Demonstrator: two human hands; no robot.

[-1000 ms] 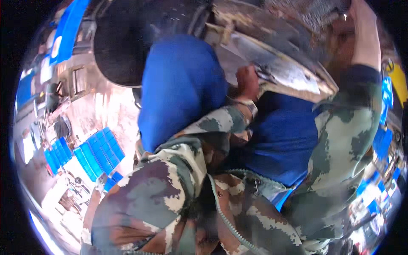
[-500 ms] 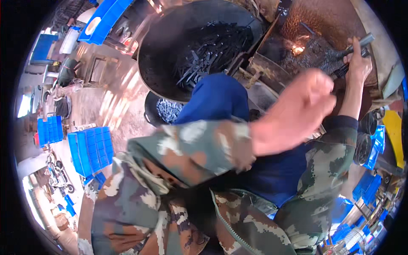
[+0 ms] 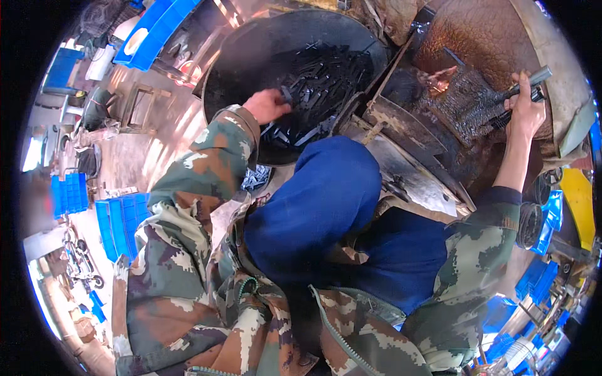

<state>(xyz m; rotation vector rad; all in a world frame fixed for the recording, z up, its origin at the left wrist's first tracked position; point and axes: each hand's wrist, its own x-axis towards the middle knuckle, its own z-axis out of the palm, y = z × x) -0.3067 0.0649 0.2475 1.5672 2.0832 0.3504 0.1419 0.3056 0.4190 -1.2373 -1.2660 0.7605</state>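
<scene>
My left hand (image 3: 268, 106) reaches over the near left part of a wide black pan (image 3: 229, 59). Its fingers are closed, with a small dark flat strip (image 3: 286, 94) at their tips. Loose dark strips (image 3: 323, 78) lie heaped in that pan. On the right, my right hand (image 3: 527, 111) is closed around a grey metal bar (image 3: 538, 76) at the edge of a brown, wet-looking work surface (image 3: 480, 34). A dark, rough, wet mass (image 3: 464, 94) lies beside this hand. Shadow hides part of the right-hand grip.
Below the pan stands a smaller container of grey strips (image 3: 256, 178), partly behind my sleeve. A worn metal-and-wood edge (image 3: 407, 128) divides the pan from the work surface. Blue crates (image 3: 122, 222) stand on the floor at left, with a wooden stool (image 3: 141, 108) beyond. My blue-clad knee (image 3: 342, 175) juts up between.
My left hand has swung from the right, in front of my body, across to the pan at left. My knee has shifted slightly right. The right hand has hardly moved.
</scene>
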